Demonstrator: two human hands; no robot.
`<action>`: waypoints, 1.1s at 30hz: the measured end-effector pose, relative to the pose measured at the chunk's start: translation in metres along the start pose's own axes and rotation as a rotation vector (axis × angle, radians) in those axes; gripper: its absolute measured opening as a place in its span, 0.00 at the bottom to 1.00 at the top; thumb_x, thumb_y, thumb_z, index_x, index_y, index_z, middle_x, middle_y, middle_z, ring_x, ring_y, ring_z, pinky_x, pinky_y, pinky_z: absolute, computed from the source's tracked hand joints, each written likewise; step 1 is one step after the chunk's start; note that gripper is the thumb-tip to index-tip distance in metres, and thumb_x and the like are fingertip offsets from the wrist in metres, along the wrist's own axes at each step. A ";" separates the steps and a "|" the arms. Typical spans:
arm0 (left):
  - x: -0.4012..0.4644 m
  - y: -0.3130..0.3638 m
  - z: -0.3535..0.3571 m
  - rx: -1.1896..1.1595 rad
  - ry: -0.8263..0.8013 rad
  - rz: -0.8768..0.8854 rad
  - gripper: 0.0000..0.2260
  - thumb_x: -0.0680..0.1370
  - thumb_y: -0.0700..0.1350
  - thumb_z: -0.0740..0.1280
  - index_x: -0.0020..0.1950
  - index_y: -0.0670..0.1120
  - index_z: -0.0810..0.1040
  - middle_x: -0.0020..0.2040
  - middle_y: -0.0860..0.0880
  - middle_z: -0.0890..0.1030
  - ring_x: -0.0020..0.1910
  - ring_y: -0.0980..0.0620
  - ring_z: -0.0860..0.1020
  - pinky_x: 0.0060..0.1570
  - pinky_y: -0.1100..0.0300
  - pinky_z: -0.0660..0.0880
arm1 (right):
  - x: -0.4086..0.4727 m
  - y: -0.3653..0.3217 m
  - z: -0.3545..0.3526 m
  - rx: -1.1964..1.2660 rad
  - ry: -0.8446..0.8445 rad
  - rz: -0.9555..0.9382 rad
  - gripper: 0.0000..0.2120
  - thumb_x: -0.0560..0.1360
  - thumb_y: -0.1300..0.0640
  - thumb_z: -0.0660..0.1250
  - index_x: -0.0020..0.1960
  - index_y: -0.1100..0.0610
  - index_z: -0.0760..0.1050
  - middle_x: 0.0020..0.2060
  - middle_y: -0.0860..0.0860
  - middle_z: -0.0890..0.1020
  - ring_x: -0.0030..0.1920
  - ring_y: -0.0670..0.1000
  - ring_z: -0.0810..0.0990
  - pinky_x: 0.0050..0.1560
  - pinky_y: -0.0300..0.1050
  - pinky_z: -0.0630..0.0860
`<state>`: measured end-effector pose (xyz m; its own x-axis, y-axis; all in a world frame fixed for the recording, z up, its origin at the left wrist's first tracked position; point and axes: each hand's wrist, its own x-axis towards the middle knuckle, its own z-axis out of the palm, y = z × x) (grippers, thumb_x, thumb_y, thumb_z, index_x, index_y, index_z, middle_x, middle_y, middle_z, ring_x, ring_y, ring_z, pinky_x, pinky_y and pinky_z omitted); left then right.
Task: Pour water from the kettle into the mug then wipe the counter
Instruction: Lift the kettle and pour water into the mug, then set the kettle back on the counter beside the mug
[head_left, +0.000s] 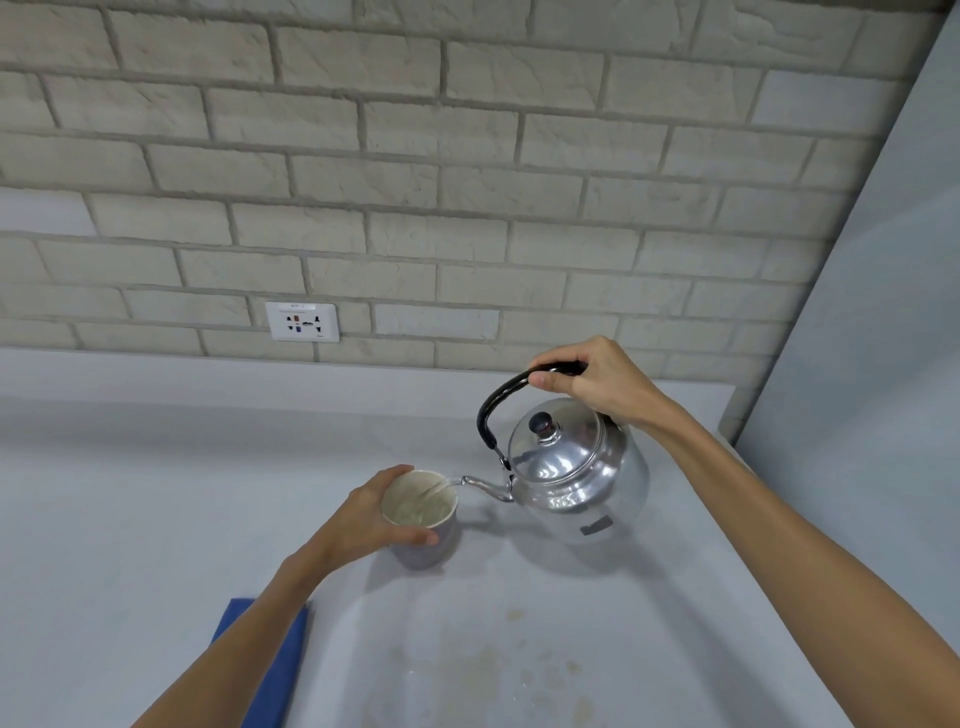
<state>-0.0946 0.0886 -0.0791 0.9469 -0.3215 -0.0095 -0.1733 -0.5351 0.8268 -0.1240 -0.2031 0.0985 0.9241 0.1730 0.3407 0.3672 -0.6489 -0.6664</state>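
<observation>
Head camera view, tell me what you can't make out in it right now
- The kettle's water level: closed lid and metal body hide it.
- The blue cloth: the left forearm covers part, the bottom edge cuts off the rest.
- The mug's far-left side: the left hand wraps it.
- The kettle handle's top: the right hand covers it.
- The wall socket's label: too small.

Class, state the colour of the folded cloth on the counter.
Blue cloth, head view.
</observation>
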 end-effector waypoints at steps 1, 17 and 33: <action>0.000 0.000 0.000 0.001 -0.004 -0.001 0.47 0.49 0.66 0.78 0.65 0.62 0.67 0.57 0.60 0.76 0.54 0.63 0.75 0.48 0.67 0.71 | -0.003 0.005 0.002 0.033 0.004 0.018 0.06 0.71 0.55 0.73 0.48 0.50 0.84 0.42 0.41 0.85 0.45 0.36 0.81 0.47 0.31 0.72; 0.008 0.087 -0.039 -0.155 0.164 0.331 0.33 0.70 0.61 0.67 0.73 0.53 0.62 0.71 0.53 0.70 0.69 0.58 0.68 0.70 0.54 0.64 | -0.018 0.020 -0.012 0.448 0.247 0.090 0.04 0.74 0.57 0.70 0.47 0.52 0.83 0.26 0.37 0.78 0.28 0.37 0.72 0.32 0.28 0.68; 0.058 0.167 0.010 -0.069 0.030 0.394 0.14 0.79 0.44 0.63 0.64 0.44 0.75 0.49 0.43 0.83 0.43 0.48 0.78 0.47 0.61 0.75 | -0.013 0.069 0.027 0.524 0.387 0.108 0.07 0.75 0.58 0.69 0.45 0.47 0.82 0.36 0.44 0.83 0.38 0.42 0.80 0.45 0.34 0.77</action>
<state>-0.0717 -0.0269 0.0523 0.8195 -0.4676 0.3314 -0.5069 -0.3217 0.7997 -0.1080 -0.2298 0.0301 0.8899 -0.2153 0.4022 0.3673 -0.1846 -0.9116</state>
